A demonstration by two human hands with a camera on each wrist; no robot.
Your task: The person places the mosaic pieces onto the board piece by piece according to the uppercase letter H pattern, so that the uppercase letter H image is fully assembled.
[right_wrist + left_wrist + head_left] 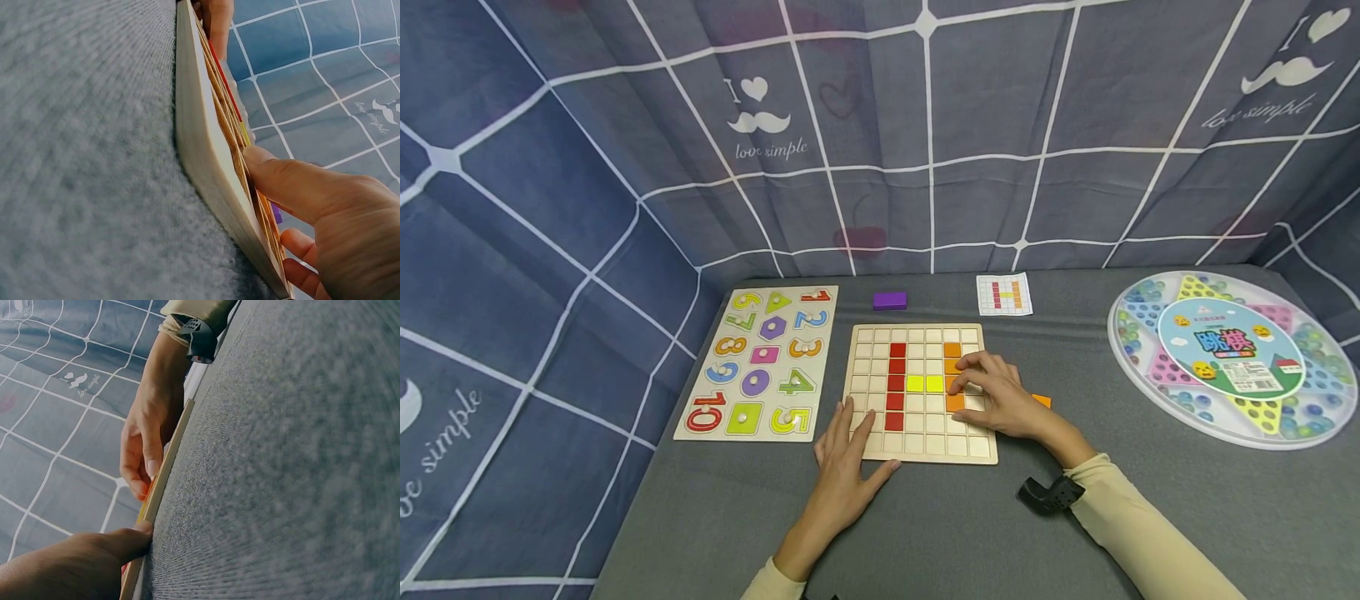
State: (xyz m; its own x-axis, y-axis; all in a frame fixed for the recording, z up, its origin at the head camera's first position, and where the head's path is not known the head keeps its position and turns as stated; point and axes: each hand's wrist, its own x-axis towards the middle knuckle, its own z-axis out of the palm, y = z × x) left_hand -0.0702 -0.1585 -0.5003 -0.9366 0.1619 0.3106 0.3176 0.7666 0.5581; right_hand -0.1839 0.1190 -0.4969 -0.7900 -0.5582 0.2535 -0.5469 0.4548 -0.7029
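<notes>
A square wooden grid board (917, 450) lies on the table with a red column (896, 383), two yellow tiles (925, 383) and an orange column on it. The right hand (1003, 400) bends over the orange column from the right; thumb and forefinger pinch a low orange tile (954, 403) there. The fingers partly hide the column. In the right wrist view the thumb (269, 169) touches the board's top. Across the board's lower left corner rests the left hand (846, 467), fingers spread and fairly straight, its thumb (131, 540) at the near edge.
A number puzzle board (700, 400) lies left. Behind the grid board are purple blocks (890, 301) and a small pattern card (1004, 295) with red, yellow and orange columns. More orange (1042, 401) shows beyond the right hand. A round marble game board (1232, 350) lies right.
</notes>
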